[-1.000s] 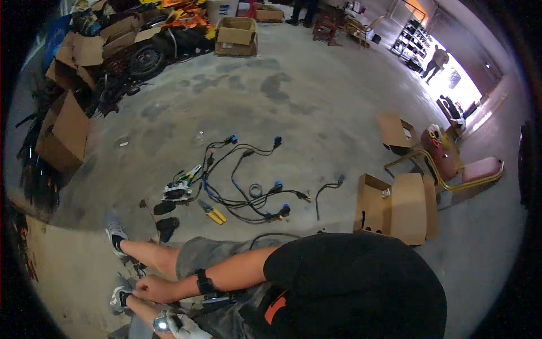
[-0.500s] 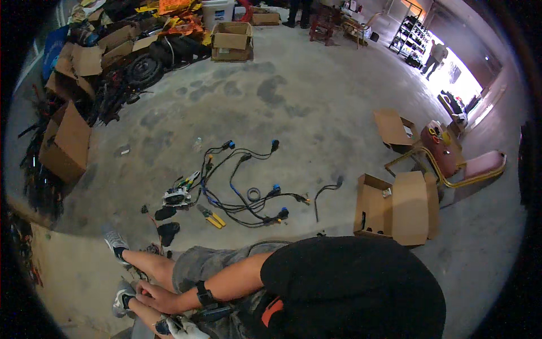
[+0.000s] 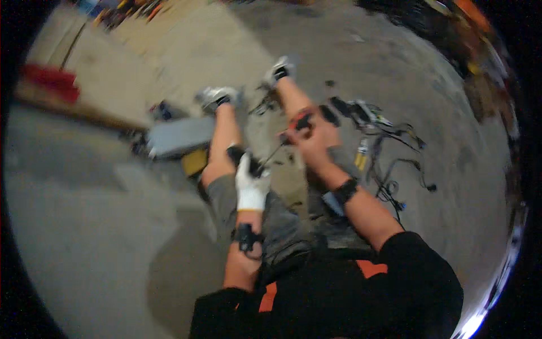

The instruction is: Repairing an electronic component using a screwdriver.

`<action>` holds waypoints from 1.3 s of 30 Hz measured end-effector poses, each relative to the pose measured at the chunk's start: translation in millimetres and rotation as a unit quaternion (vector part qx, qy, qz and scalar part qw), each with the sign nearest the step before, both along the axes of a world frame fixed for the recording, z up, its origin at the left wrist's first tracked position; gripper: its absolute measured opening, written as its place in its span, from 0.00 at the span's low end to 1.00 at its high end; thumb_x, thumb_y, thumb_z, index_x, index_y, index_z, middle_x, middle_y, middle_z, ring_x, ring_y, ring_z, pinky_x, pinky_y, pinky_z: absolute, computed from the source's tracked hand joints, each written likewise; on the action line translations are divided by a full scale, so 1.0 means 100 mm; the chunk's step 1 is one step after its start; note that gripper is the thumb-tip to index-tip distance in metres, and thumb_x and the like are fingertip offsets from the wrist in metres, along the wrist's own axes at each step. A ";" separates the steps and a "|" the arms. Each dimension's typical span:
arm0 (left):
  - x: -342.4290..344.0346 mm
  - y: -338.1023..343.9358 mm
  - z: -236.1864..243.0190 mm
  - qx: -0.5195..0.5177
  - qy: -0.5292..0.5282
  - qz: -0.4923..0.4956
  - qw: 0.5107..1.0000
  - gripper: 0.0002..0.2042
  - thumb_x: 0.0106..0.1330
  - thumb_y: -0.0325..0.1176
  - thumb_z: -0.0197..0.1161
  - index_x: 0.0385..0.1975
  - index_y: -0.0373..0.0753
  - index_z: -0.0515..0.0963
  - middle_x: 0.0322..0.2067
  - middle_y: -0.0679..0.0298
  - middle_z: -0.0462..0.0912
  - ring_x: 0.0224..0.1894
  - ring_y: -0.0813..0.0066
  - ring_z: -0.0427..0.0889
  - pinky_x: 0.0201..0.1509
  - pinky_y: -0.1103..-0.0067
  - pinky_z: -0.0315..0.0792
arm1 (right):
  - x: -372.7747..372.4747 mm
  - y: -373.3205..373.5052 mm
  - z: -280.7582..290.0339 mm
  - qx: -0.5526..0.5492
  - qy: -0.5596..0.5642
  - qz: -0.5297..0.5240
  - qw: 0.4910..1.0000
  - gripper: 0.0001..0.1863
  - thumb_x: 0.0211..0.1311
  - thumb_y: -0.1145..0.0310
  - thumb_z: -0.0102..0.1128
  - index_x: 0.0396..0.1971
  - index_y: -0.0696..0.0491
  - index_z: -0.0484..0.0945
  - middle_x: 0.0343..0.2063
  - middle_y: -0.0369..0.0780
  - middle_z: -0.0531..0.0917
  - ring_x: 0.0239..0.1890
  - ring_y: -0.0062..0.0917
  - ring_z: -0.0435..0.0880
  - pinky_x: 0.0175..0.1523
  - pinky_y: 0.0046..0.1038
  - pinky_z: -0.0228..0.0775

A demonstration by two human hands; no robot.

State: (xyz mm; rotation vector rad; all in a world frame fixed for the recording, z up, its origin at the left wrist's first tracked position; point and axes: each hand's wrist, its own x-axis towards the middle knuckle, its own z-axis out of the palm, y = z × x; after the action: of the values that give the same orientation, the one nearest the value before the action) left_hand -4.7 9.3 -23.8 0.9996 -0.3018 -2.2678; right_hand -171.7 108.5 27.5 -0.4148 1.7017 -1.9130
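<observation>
My left hand (image 3: pixel 252 187), in a white glove, grips a dark object (image 3: pixel 244 159) between my legs, its details blurred. Slightly higher and to the right, my bare right hand (image 3: pixel 315 146) is closed on a red-and-black hand tool (image 3: pixel 300 121), with a thin dark shaft (image 3: pixel 275 150) reaching toward the left hand's object. Beside my right thigh are yellow-handled pliers (image 3: pixel 360 159) and a tangle of black cables (image 3: pixel 389 186). A silver-and-green assembly (image 3: pixel 370 113) and dark pads (image 3: pixel 330 116) lie by my right leg.
A grey box-like object (image 3: pixel 179 135) and a yellow block (image 3: pixel 195 163) sit beside my left leg. A board edge (image 3: pixel 101 116) with a red item (image 3: pixel 48 79) runs along the upper left. Cluttered piles (image 3: pixel 480 90) line the upper right.
The view has swung sharply down onto my legs and hands. Both hands have come up into clearer view, with the red-and-black tool now visible in my right hand.
</observation>
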 end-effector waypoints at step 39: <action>0.07 0.01 0.02 0.129 0.042 0.087 0.987 0.07 0.68 0.31 0.60 0.42 0.39 0.74 0.38 0.53 0.81 0.35 0.59 0.80 0.42 0.61 0.78 | 0.20 -0.08 -0.05 -0.096 0.050 0.082 0.991 0.47 0.57 0.75 0.68 0.71 0.46 0.48 0.50 0.45 0.74 0.48 0.29 0.79 0.53 0.31 0.76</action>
State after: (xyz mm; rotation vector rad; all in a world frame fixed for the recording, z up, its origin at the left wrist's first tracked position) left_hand 1.9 10.6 -22.1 1.0117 0.1159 -2.2175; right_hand -151.8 101.0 22.7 -0.7122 1.4972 -1.9701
